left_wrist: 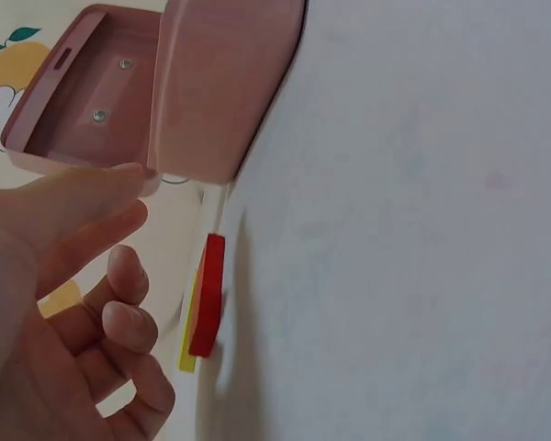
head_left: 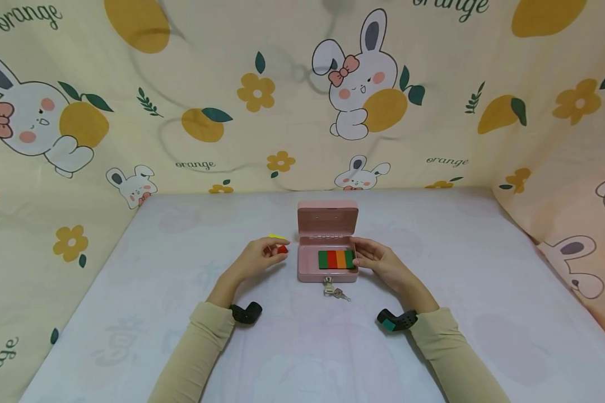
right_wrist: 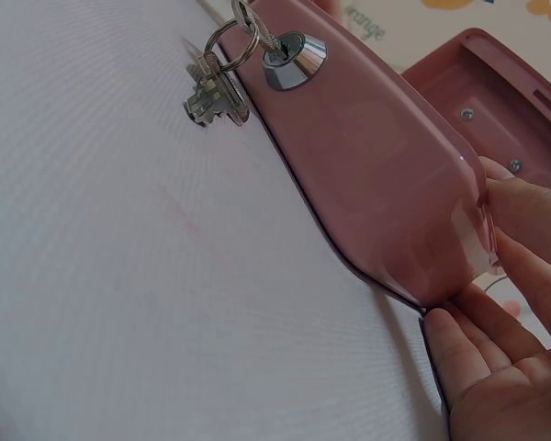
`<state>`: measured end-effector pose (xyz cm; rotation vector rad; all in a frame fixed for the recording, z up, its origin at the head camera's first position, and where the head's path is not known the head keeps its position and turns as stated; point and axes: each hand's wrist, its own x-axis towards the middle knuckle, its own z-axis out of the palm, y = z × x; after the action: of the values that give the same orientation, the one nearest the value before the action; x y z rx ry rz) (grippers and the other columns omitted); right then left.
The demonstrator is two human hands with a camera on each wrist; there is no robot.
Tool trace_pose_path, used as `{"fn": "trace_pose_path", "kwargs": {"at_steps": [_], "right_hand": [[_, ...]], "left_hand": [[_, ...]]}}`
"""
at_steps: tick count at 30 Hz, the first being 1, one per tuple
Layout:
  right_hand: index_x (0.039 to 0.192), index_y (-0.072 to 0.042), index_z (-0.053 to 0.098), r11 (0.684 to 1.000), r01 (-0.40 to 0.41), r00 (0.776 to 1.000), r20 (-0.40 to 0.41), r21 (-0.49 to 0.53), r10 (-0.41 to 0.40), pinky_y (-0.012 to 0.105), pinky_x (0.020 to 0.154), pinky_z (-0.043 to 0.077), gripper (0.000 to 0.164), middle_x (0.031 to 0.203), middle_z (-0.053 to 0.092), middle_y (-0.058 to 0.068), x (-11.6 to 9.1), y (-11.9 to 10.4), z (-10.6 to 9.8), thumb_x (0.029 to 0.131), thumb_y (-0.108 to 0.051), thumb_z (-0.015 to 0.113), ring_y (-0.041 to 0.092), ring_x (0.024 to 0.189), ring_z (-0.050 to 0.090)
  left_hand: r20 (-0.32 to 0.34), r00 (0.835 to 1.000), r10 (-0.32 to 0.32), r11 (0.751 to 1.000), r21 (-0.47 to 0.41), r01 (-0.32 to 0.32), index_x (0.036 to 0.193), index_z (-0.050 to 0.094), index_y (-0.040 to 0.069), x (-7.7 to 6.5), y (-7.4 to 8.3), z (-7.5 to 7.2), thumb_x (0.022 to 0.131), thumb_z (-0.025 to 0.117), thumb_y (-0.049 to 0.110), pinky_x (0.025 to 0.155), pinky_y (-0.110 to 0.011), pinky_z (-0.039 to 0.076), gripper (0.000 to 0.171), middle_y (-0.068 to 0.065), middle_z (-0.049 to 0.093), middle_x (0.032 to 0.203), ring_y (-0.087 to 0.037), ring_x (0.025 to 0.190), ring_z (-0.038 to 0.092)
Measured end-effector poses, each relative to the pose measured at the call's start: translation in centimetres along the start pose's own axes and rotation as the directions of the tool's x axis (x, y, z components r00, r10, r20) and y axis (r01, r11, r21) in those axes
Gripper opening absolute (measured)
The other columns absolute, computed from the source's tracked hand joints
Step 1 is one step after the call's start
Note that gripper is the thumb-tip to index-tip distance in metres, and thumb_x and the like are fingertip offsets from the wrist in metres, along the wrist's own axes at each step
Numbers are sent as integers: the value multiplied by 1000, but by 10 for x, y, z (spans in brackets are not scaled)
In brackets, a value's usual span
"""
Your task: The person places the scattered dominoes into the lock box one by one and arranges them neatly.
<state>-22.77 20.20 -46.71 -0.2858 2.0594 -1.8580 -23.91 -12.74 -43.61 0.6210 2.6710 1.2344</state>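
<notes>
A pink metal box stands on the table with its lid raised. Inside it, green, red and orange blocks lie in a row. My right hand grips the box's right wall, fingers along the outside and the tip at the rim hidden in the right wrist view. Left of the box, my left hand is by a red block and a yellow block. In the left wrist view its loosely bent fingers stand apart from both.
Keys on a ring hang from the lock at the box's front and reach the table. A white cloth covers the table. A patterned curtain rises behind and at both sides.
</notes>
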Motion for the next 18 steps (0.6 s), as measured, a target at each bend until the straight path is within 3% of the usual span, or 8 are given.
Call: {"fn": "trace_pose_path", "kwargs": {"at_steps": [7,15,18], "right_hand": [[147,-4,36,1000,-4,1000,4,-18,4,9,97,43,62,156,32,19,0,-1,0,92,-13,64,37,146,30],[146,-1,35,1000,9,1000,10,-9,-9,9,97,42,63,157,29,19,-1,-3,0,91,-13,64,37,146,27],[147,-2,35,1000,5,1000,8,-15,-5,11,99,41,63,157,29,18,-1,-3,0,92,-13,64,37,147,27]], "left_hand": [[-28,999,17,999,45,-15,119,66,4,1,-10,-5,87,69,13,64,-19,36,33,-8,56,81,-11,71,45],[-9,997,-73,992,107,74,122,64,6,-1,-16,-12,89,68,17,70,-24,37,35,-11,58,92,-17,79,47],[4,997,-77,990,121,76,123,64,6,-1,-19,-12,89,67,17,71,-24,38,36,-12,59,94,-17,80,48]]}}
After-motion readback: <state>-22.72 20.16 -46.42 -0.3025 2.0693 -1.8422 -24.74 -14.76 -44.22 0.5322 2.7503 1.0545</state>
